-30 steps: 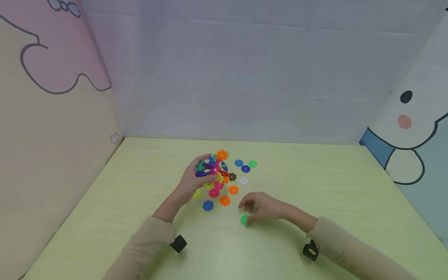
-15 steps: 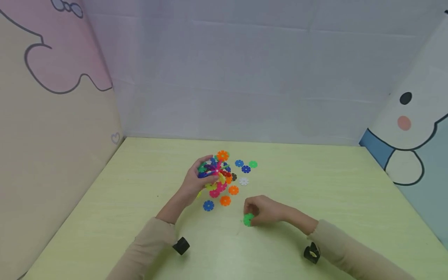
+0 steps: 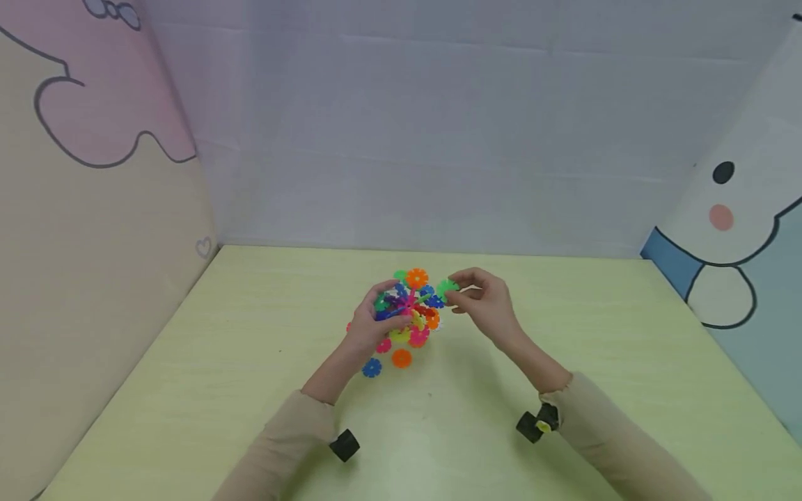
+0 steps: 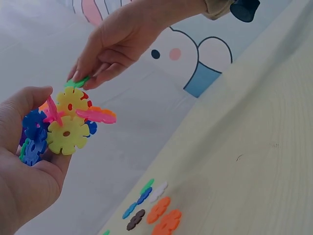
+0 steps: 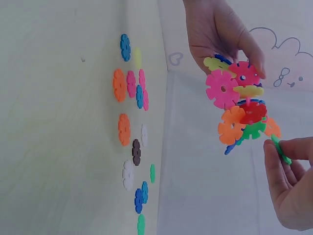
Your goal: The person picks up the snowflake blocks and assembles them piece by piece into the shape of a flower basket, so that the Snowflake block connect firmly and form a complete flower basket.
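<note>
My left hand point(image 3: 365, 325) grips a ball-like cluster of interlocking snowflake discs point(image 3: 410, 303) above the table, fingers behind it and thumb in front. Pink, orange, yellow, blue, red and green notched discs jut from it on several sides, as the left wrist view shows on the yellow disc point(image 4: 68, 135). My right hand point(image 3: 493, 306) pinches a single green snowflake disc point(image 3: 445, 288) between thumb and fingertips at the right of the cluster. In the right wrist view this green disc point(image 5: 279, 149) stands edge-on, close by an orange disc point(image 5: 273, 128) of the cluster.
Loose discs lie on the pale wooden table point(image 3: 564, 334) beneath and around the hands, among them a blue disc point(image 3: 372, 367) and an orange disc point(image 3: 402, 358). White, brown and further green ones point(image 5: 141, 225) appear in the right wrist view. A white sheet point(image 3: 407, 139) hangs behind.
My right hand has picked the green disc up off the table and carried it up and away from me to the cluster. The left hand has moved slightly right with the cluster.
</note>
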The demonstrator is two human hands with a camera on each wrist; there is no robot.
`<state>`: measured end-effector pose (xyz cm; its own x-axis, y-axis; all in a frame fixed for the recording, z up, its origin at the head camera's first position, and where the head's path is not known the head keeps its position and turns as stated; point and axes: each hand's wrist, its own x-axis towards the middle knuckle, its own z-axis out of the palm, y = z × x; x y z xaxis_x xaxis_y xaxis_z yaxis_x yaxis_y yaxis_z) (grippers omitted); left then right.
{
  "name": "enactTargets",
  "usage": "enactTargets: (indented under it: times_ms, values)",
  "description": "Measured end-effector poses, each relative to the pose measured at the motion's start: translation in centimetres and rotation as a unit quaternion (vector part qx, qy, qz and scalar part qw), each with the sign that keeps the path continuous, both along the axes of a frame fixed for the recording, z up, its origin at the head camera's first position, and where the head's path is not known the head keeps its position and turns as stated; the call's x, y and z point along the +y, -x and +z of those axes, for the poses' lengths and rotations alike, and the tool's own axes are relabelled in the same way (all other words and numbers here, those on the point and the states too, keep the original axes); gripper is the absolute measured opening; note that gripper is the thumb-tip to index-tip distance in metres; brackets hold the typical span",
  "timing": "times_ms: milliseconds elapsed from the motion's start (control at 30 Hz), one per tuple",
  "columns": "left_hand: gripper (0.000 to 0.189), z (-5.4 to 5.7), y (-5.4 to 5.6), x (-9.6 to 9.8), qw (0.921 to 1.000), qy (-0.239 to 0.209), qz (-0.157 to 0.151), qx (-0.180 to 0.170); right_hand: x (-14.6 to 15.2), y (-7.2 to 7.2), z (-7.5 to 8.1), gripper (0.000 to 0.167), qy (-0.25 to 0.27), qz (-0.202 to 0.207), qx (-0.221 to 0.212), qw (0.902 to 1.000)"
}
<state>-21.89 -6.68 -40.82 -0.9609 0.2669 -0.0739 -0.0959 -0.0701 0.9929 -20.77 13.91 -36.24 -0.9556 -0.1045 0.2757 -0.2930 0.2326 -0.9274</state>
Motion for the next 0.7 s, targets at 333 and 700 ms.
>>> enactTargets:
  times_ms: [333, 700]
  values:
    - [0.062, 0.0, -0.2, 0.6, 0.9995, -0.028, -0.012, 0.000, -1.2, 0.5, -0.6, 0.020, 0.005, -0.047, -0.017, 0.9987]
    - [0.064, -0.2, -0.2, 0.9, 0.9995, -0.026, 0.005, 0.018, -2.4, 0.3, -1.6, 0.018, 0.077, -0.080, -0.004, 0.9938]
